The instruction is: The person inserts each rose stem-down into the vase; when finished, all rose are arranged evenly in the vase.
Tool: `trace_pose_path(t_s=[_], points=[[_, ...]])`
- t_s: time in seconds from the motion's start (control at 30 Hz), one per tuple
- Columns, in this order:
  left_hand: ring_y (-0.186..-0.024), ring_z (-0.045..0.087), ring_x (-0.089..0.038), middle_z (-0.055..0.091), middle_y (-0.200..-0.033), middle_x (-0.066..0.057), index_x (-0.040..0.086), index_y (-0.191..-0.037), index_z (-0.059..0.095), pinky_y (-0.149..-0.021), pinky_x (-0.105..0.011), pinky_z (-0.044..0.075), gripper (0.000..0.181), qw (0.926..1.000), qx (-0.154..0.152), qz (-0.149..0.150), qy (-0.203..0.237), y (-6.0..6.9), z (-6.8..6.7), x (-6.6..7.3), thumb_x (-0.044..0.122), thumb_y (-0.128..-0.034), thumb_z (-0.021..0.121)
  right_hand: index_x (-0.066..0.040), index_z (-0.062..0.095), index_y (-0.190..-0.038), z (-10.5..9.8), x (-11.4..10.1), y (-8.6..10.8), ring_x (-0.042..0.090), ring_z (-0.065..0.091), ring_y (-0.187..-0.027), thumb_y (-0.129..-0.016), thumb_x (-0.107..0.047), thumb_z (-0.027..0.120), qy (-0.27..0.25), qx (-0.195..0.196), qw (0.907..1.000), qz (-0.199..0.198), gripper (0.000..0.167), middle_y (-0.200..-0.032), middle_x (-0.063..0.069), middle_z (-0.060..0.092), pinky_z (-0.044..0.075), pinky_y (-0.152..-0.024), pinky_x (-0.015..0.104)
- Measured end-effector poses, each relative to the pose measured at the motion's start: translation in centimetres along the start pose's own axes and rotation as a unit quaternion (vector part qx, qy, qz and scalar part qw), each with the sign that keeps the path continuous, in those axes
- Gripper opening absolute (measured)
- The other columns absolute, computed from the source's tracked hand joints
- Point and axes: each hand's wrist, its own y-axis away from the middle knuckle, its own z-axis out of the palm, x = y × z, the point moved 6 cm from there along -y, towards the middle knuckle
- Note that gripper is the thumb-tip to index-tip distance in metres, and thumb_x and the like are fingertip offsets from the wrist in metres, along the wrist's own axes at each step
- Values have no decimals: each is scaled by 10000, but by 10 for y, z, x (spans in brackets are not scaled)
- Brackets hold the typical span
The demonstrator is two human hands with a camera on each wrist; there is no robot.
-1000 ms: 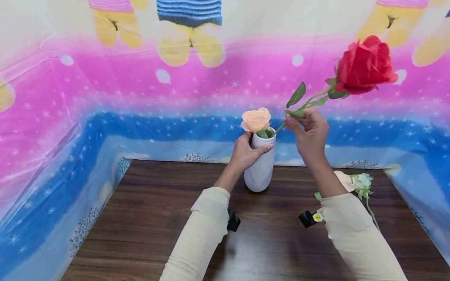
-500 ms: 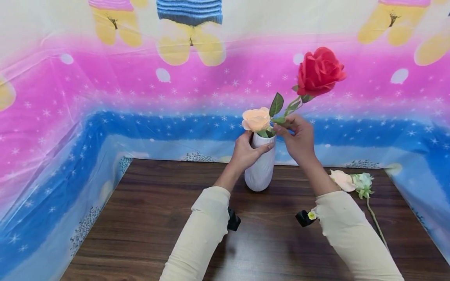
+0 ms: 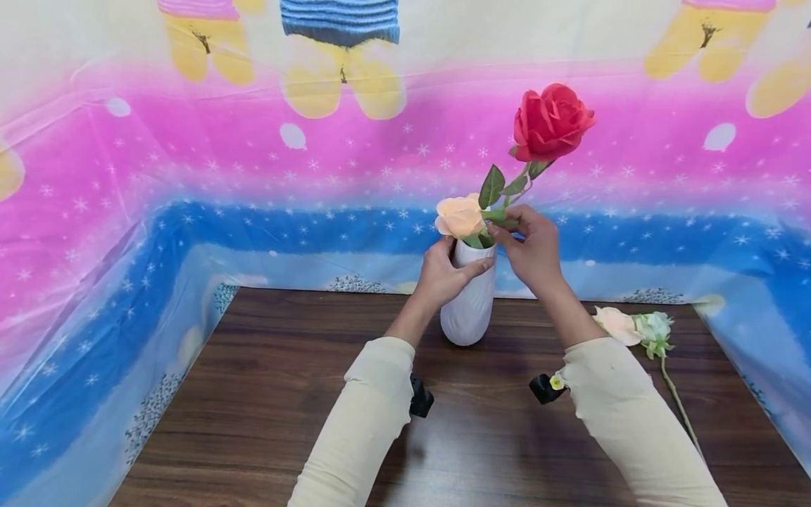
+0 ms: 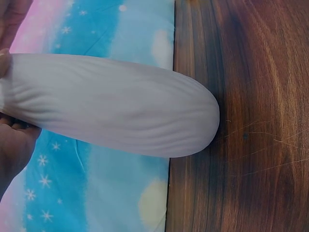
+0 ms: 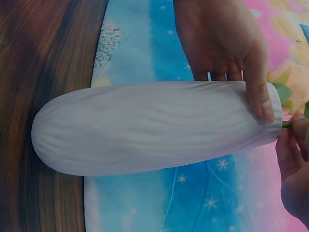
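A white ribbed vase [image 3: 467,303] stands upright on the dark wooden table. Near its rim my left hand [image 3: 443,274] grips it, thumb across the front, as the right wrist view also shows. A peach rose [image 3: 460,216] sits in the vase mouth. My right hand [image 3: 532,246] pinches the green stem of a red rose [image 3: 552,123] just above the rim. That stem [image 5: 287,124] enters the vase mouth in the right wrist view; its lower end is hidden inside. The red bloom leans up and to the right, above the peach one.
On the table's right side lie a pale peach flower [image 3: 617,325] and a pale green flower [image 3: 654,331] with a long stem. A printed pink and blue cloth [image 3: 355,176] hangs behind the wooden table [image 3: 285,394].
My right hand has moved left and slightly down to the vase mouth. The red rose came left with it and now stands more upright. My left hand stays on the vase.
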Motion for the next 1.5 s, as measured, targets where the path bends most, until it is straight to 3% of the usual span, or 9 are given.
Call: trace_pose_path(t_s=[0.1, 0.33, 0.53, 0.77, 0.9, 1.03, 1.27, 1.33, 1.5], points=[[-1220, 651, -270, 628, -1358, -118, 89, -1445, 501, -1027, -448, 556, 621, 10000, 11, -16, 2, 0, 0, 0, 256, -912, 773, 61, 676, -1112, 2, 0, -1, 396, 740, -1031, -931, -3, 704, -24, -136, 9999, 50, 194, -1092, 258, 735, 593, -918, 501], [-1226, 649, -271, 626, -1363, -118, 100, -1449, 502, -1027, -447, 554, 622, 10000, 15, 17, 66, 1, -1, 1, 244, -909, 778, 35, 612, -1323, 0, 0, 3, 405, 685, -1178, -939, -21, 701, -162, -388, 9983, 406, 398, -1267, 257, 676, 566, -974, 526], [-1261, 633, -271, 609, -1399, -112, 105, -1473, 480, -1057, -454, 540, 646, 10000, 0, 7, 77, 1, 0, 0, 243, -914, 772, 31, 604, -1341, -5, 0, 7, 355, 708, -1159, -934, -64, 724, -266, -379, 9985, 297, 434, -1291, 234, 673, 581, -927, 371], [-1256, 637, -274, 612, -1398, -113, 105, -1472, 480, -1052, -456, 544, 656, 10000, 46, -31, 68, 1, 0, 0, 249, -907, 780, 45, 594, -1344, -15, 2, 10, -79, 690, -928, -915, -12, 721, -1331, 119, 9905, 327, 452, -1171, 8, 727, 558, -863, 115], [-1251, 638, -276, 614, -1389, -114, 102, -1466, 486, -1050, -455, 545, 647, 9999, 44, -104, 83, 1, 0, 0, 251, -908, 779, 32, 615, -1335, -22, -1, 11, -26, 702, -958, -893, 54, 712, -1998, 624, 9776, 207, 453, -1087, -201, 721, 572, -857, 138], [-1236, 645, -274, 625, -1368, -113, 100, -1448, 501, -1041, -453, 551, 628, 9999, 87, -120, 56, 1, 0, 0, 252, -906, 781, -21, 658, -1309, -22, -3, 10, 23, 720, -1007, -882, 74, 712, -2332, 827, 9688, 114, 441, -1082, -194, 739, 583, -860, 162], [-1211, 658, -277, 639, -1349, -117, 89, -1425, 524, -1021, -453, 560, 607, 9999, 88, -74, 46, 0, 0, -1, 248, -900, 786, 128, 665, -1196, -15, 3, 8, -63, 714, -868, -879, 81, 717, -1958, 771, 9775, 111, 325, -889, -283, 732, 576, -802, 130], [-1209, 659, -278, 642, -1346, -120, 84, -1422, 526, -1020, -452, 561, 607, 9999, 97, -50, 56, 0, 0, -1, 245, -899, 788, 166, 669, -1139, -12, 6, 8, -92, 693, -833, -863, 93, 727, -1726, 678, 9826, 84, 291, -844, -264, 730, 565, -791, 117], [-1198, 664, -276, 643, -1338, -121, 79, -1422, 522, -1008, -448, 568, 610, 9999, 102, 6, 6, 0, 0, -1, 246, -899, 787, 126, 697, -1150, -7, 12, 11, -147, 637, -846, -870, 68, 737, -1060, 345, 9936, 204, 289, -979, 203, 780, 536, -769, 65]])
